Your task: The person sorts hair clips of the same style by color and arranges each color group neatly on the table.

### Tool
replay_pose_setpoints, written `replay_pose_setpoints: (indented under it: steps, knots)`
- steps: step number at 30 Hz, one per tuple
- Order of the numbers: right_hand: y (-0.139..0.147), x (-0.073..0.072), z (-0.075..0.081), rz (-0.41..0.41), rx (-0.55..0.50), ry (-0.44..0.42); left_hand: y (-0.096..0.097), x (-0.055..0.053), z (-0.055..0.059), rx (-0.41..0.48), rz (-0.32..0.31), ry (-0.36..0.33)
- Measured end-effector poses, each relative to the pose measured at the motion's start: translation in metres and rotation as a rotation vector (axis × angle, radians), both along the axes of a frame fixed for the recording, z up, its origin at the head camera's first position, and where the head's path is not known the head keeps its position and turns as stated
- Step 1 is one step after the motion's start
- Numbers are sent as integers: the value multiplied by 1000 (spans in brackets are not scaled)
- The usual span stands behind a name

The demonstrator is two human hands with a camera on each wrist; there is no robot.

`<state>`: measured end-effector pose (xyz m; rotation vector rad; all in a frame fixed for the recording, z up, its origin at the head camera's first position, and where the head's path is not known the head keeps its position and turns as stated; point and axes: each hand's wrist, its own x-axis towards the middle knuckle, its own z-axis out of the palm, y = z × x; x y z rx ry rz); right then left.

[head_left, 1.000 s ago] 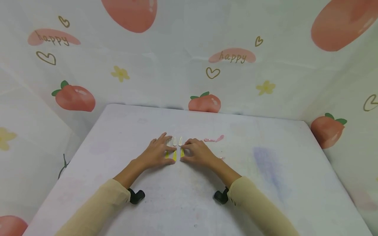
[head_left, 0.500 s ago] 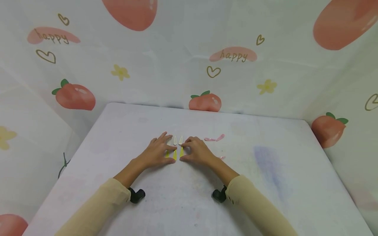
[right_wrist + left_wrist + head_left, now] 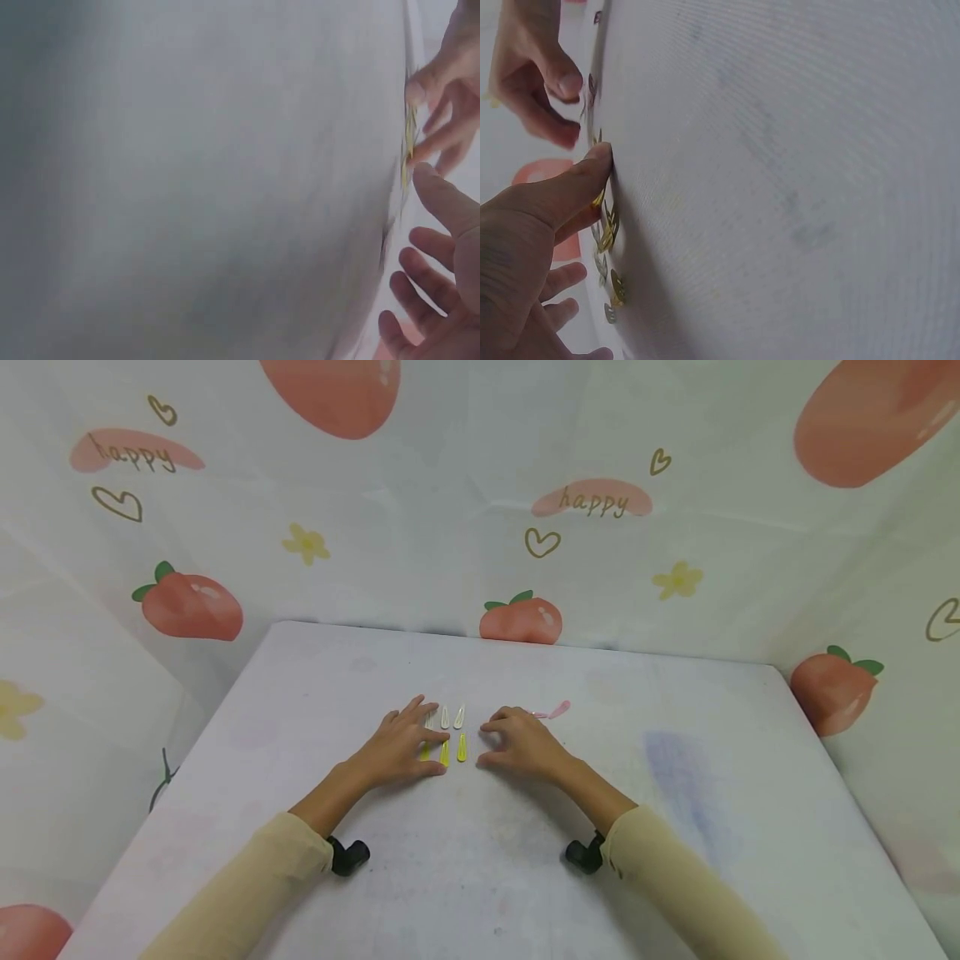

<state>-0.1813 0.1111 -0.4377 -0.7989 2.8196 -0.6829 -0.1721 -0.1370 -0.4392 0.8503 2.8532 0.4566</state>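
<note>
In the head view, my left hand [image 3: 401,743] rests over the left side of two short rows of snap hair clips. Its thumb and index finger pinch a yellow hair clip [image 3: 445,754] at its two ends; its other fingers are spread. Another yellow clip [image 3: 425,750] and a white clip [image 3: 428,720] lie partly under this hand. To the right lies a yellow clip [image 3: 462,747], touched by neither hand. My right hand [image 3: 525,745] hovers just right of it, fingers loosely bent, thumb and index finger apart with nothing between them.
Two white hair clips [image 3: 445,717] form the far row, one beside the other. Behind the right hand lies a pink hair clip [image 3: 559,709], and another pink one is mostly hidden there. The table [image 3: 465,860] reaches back to a fruit-print cloth [image 3: 420,527].
My right hand has let go of the right-hand yellow clip and moved off to the right, now covering more of the pink clips. The left hand has stayed in place.
</note>
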Motion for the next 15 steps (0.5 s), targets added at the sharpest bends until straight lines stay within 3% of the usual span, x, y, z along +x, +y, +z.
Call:
replay_pose_setpoints:
  steps: [15]
  knots:
    - [105,20,4,5,-108,73,1,2,0,11,8,-2]
